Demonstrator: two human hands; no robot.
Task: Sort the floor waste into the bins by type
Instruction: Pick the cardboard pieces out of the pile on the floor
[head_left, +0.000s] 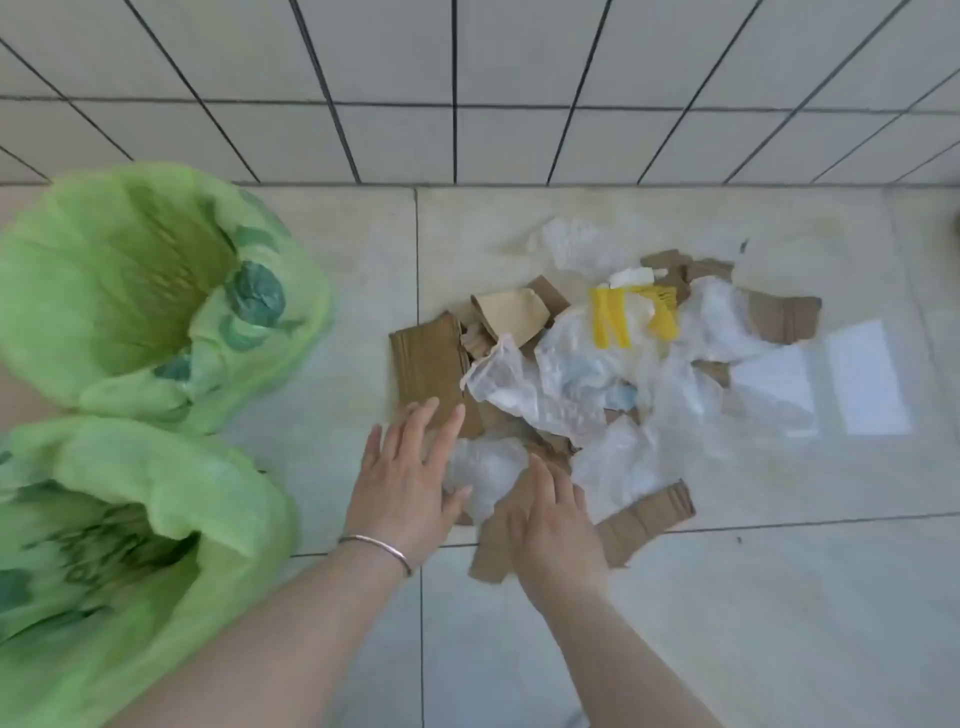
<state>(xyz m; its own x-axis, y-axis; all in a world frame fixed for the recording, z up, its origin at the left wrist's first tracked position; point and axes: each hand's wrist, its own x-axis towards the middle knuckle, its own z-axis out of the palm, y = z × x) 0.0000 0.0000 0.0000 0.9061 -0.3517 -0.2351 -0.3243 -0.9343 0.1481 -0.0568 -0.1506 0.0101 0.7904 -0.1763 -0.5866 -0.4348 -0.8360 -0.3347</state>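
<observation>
A heap of waste lies on the tiled floor: torn brown cardboard pieces (428, 358), crumpled clear plastic film (582, 384) and a yellow-and-white wrapper (631, 312). Two bins lined with green bags stand at the left, the far bin (156, 291) and the near bin (119, 545). My left hand (408, 483), a bangle on its wrist, reaches over the heap's near left edge with fingers spread and straight, above a cardboard piece and a wad of clear plastic (483, 467). My right hand (556, 525) hovers over a flat cardboard strip (644, 514), fingers pointing at the plastic wad and holding nothing.
A tiled wall (467, 88) rises right behind the heap. A white sheet of paper (867, 374) lies on the floor at the heap's right side. Bare floor tiles (753, 623) stretch in front and to the right.
</observation>
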